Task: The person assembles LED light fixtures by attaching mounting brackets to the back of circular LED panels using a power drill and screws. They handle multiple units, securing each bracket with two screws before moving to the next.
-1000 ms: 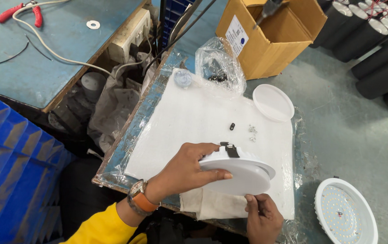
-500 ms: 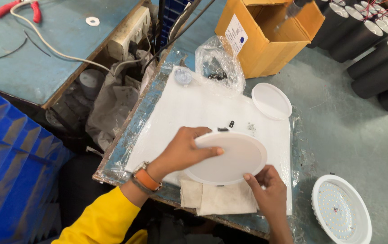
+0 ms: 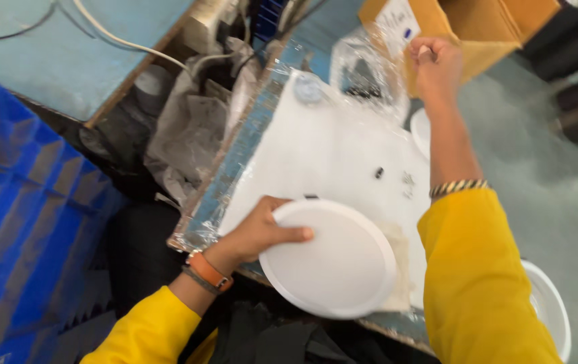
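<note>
Holding: the left hand grips the rim of a round white disc, thumb laid over its top face, fingers curled under the edge
Disc: a flat round white panel with a raised rim, lying at the near edge of the counter, partly over a pale cloth
Right hand: the right hand is stretched far forward, fingers pinched together at the mouth of a clear plastic bag; whether anything is between the fingertips cannot be told
Plastic bag: crumpled, see-through, standing at the far end of the counter; dark small parts show through its wall, too blurred to tell their kind
Cardboard box: brown, open-topped, just behind the bag; its inside is not readable from here
Work surface: a white sheet covers the counter, with a few tiny dark and silvery bits lying loose near the right forearm
Other discs: a second white round piece peeks out behind the right arm; another round white rimmed unit lies on the floor to the right
Left side: a blue crate stands beside the counter
</note>
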